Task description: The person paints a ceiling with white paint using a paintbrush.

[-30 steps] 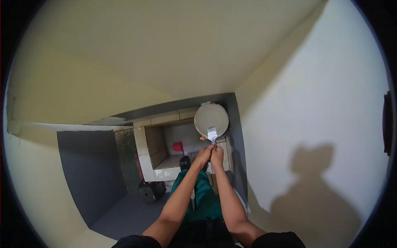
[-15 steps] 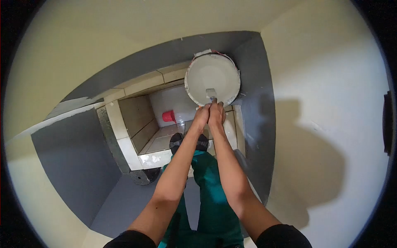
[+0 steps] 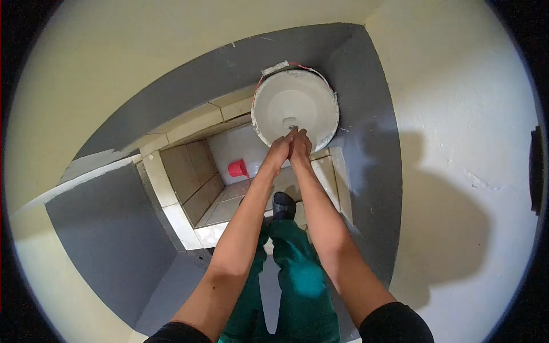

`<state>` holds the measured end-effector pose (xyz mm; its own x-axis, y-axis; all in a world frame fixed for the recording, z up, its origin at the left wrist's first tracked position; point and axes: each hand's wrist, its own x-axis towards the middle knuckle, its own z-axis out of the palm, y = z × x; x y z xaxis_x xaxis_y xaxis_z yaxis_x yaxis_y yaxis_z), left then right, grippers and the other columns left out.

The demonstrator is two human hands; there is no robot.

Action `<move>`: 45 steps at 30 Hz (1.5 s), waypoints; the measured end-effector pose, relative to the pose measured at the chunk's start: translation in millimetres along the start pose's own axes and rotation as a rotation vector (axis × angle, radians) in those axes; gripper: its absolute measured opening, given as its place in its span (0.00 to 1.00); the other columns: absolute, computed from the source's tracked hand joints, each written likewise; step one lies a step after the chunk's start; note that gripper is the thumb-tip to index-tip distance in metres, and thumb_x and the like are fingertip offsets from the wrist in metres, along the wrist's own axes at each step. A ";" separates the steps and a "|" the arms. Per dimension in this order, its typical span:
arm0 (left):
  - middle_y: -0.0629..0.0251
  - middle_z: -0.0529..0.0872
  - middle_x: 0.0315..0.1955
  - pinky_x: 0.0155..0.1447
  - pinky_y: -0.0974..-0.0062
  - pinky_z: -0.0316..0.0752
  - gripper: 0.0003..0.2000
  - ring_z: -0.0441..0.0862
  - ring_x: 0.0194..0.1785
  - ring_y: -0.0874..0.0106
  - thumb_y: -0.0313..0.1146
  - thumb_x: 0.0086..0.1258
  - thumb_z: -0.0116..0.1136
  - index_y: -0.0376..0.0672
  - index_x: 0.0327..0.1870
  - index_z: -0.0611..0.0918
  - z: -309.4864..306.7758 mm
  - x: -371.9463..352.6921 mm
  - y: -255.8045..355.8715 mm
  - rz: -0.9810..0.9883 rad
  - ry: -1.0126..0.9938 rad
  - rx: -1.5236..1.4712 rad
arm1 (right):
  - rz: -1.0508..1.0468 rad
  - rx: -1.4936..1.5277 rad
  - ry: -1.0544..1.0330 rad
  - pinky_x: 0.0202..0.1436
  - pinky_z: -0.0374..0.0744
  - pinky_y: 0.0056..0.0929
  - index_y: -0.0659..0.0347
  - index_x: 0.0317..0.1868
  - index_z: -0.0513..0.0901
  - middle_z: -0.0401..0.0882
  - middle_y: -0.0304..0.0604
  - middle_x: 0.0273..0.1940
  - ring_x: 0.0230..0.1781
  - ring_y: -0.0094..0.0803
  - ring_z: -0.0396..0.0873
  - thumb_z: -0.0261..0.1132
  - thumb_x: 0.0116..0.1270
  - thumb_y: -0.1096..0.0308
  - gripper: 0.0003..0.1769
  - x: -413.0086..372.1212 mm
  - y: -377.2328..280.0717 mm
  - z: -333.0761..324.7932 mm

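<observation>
A round white bucket (image 3: 264,117) with pale liquid inside stands near the corner, its wire handle resting at the far rim. Over its near edge, my right hand (image 3: 300,145) is closed around the handle of a flat brush (image 3: 290,122), whose head is down in the bucket. My left hand (image 3: 279,150) presses against my right hand from the left, its fingers closed; what it holds is hidden between the two hands.
A tiled basin (image 3: 200,171) lies left of the bucket, with a red dipper (image 3: 237,168) inside. Tiled ledges (image 3: 186,123) border it. Grey and cream walls (image 3: 446,114) meet behind the bucket and at the right. My legs and dark shoe show below.
The brush head sits lower in the bucket, with less of the brush showing. The view has shifted, and one of my shoes is now mostly hidden behind my left forearm.
</observation>
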<state>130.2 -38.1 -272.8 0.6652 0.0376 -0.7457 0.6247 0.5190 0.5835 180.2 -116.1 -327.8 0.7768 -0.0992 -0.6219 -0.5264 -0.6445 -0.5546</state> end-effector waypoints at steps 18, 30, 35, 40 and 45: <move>0.63 0.83 0.38 0.46 0.72 0.75 0.18 0.79 0.41 0.72 0.44 0.78 0.47 0.37 0.46 0.82 45.1 -123.0 46.5 -0.008 0.196 -0.133 | -0.256 0.166 0.080 0.46 0.79 0.45 0.71 0.42 0.81 0.85 0.60 0.41 0.43 0.50 0.84 0.52 0.77 0.62 0.19 -125.2 -43.2 -85.4; 0.73 0.80 0.30 0.36 0.75 0.67 0.22 0.73 0.32 0.78 0.52 0.77 0.49 0.40 0.41 0.84 109.2 -269.3 136.2 0.081 0.029 0.066 | 0.070 0.962 -0.105 0.32 0.75 0.22 0.63 0.49 0.84 0.79 0.32 0.33 0.30 0.20 0.74 0.55 0.81 0.58 0.17 -284.8 -135.1 -201.4; 0.67 0.83 0.31 0.39 0.75 0.72 0.23 0.77 0.35 0.76 0.52 0.77 0.50 0.36 0.42 0.84 133.1 -331.9 168.0 0.108 0.012 0.085 | 0.012 0.925 -0.178 0.39 0.77 0.25 0.64 0.46 0.84 0.80 0.35 0.35 0.34 0.22 0.76 0.54 0.81 0.59 0.17 -336.1 -163.3 -244.7; 0.61 0.85 0.43 0.55 0.74 0.74 0.21 0.80 0.48 0.74 0.46 0.78 0.50 0.33 0.50 0.82 154.2 -388.7 186.7 0.251 0.012 0.090 | -0.297 0.596 -0.053 0.46 0.78 0.32 0.68 0.44 0.81 0.82 0.43 0.36 0.39 0.30 0.79 0.49 0.82 0.61 0.19 -381.3 -174.8 -269.0; 0.67 0.82 0.43 0.57 0.76 0.71 0.17 0.76 0.48 0.77 0.43 0.79 0.49 0.37 0.50 0.80 153.4 -456.2 241.5 0.374 0.020 0.141 | -0.436 0.485 -0.077 0.46 0.78 0.33 0.69 0.44 0.81 0.83 0.46 0.36 0.39 0.31 0.80 0.51 0.81 0.57 0.21 -450.8 -245.2 -298.0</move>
<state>40.3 -60.9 257.7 0.8502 0.2189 -0.4787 0.3917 0.3445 0.8532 62.2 -139.3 253.3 0.9365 0.1603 -0.3120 -0.2794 -0.1969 -0.9398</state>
